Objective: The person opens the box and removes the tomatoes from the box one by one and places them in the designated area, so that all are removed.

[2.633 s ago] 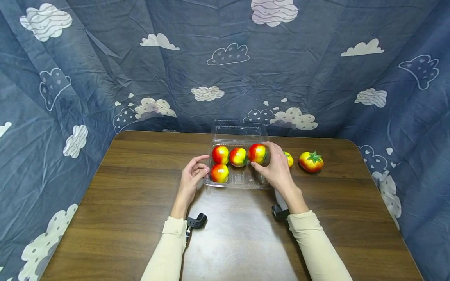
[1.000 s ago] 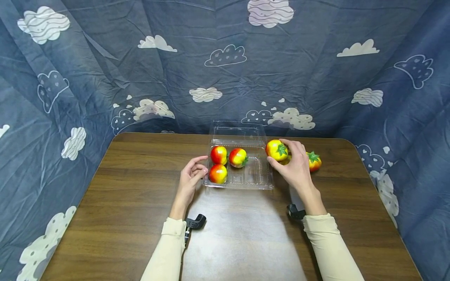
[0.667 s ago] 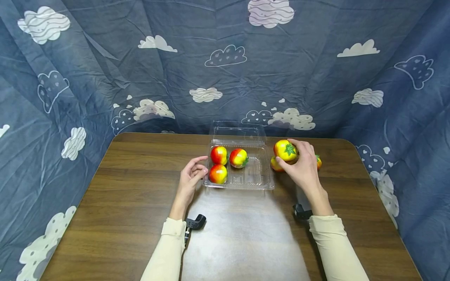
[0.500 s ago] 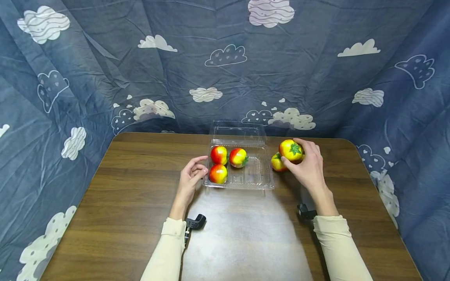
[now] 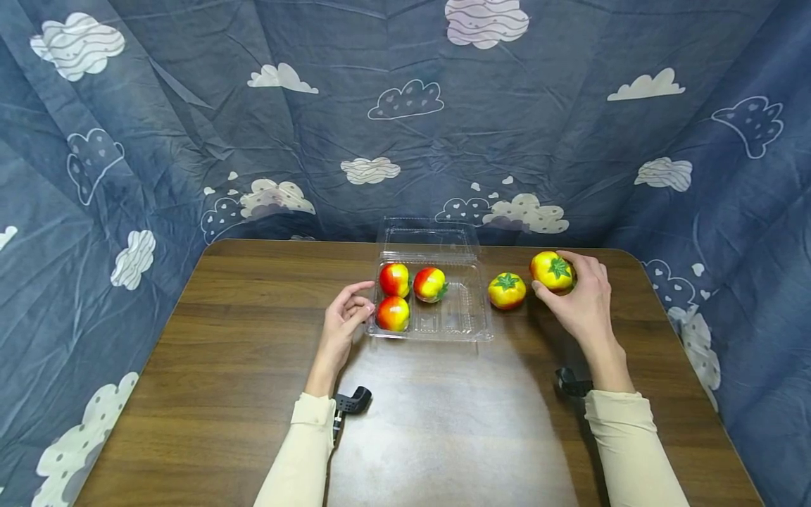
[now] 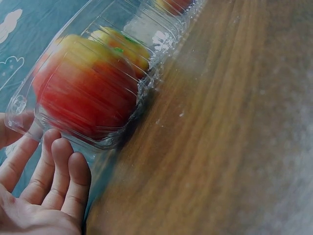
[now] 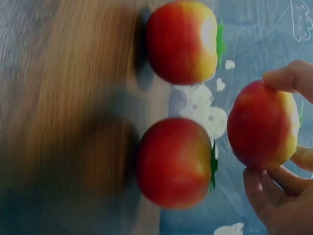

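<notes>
My left hand (image 5: 342, 320) is at the left side of an open clear plastic clamshell container (image 5: 453, 310), its thumb and fingertips at the rim; in the left wrist view a fingertip shows through the plastic. Three red-and-yellow tomatoes sit inside, two along the left side and one tomato (image 5: 429, 284) at the back middle. Further right, my right hand (image 5: 583, 296) grips a tomato (image 5: 551, 271) between thumb and fingers, raised, green leaves facing me. Beneath, in the right wrist view, are a tomato (image 7: 181, 41) and another tomato (image 7: 175, 164); the head view hides one of them.
A tomato (image 5: 507, 291) stands on the wooden table (image 5: 266, 338) just right of the container. The container's lid (image 5: 431, 236) is folded back toward the far table edge. A blue cloud-print curtain (image 5: 405, 141) hangs behind the table.
The right hand has lifted a tomato out of the container's back right and carried it right, past one loose tomato to over the other. The left hand has stayed in place.
</notes>
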Demonstrator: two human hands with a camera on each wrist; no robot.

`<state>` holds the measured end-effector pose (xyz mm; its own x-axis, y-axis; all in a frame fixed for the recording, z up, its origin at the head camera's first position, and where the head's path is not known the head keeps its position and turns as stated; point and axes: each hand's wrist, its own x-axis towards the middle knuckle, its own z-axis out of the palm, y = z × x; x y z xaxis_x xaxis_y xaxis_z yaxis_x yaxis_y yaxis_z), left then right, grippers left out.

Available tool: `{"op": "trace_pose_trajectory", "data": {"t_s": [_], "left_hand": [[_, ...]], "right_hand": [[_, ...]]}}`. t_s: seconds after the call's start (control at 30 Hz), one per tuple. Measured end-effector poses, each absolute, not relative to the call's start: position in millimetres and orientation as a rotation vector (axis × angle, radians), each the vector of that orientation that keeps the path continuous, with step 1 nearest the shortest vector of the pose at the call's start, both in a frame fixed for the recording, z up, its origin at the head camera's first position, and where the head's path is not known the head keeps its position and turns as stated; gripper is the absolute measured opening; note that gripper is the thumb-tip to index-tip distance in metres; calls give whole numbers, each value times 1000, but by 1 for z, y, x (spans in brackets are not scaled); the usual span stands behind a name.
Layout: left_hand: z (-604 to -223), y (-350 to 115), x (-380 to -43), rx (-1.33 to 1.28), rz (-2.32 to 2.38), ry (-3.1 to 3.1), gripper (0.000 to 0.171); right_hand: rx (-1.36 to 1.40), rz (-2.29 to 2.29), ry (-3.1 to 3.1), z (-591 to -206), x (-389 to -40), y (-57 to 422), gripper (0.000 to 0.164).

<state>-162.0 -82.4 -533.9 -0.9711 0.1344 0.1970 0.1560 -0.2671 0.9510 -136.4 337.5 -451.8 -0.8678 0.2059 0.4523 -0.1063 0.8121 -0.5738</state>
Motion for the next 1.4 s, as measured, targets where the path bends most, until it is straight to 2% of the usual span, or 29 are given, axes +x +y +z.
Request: {"op": "trace_pose_trajectory", "data": {"t_s": [0.63, 1.0, 1.4], "left_hand": [[-534, -82, -163, -370, -2469, -1893, 44], [-534, -82, -163, -352, -2470, -1899, 43], [-535, -82, -163, -359, -2473, -1890, 43]], "right_hand": [[-237, 769, -2474, -454, -124, 386, 66], [-422, 774, -2531, -460, -117, 406, 70], [-440, 735, -2573, -471, -118, 422, 69]]}}
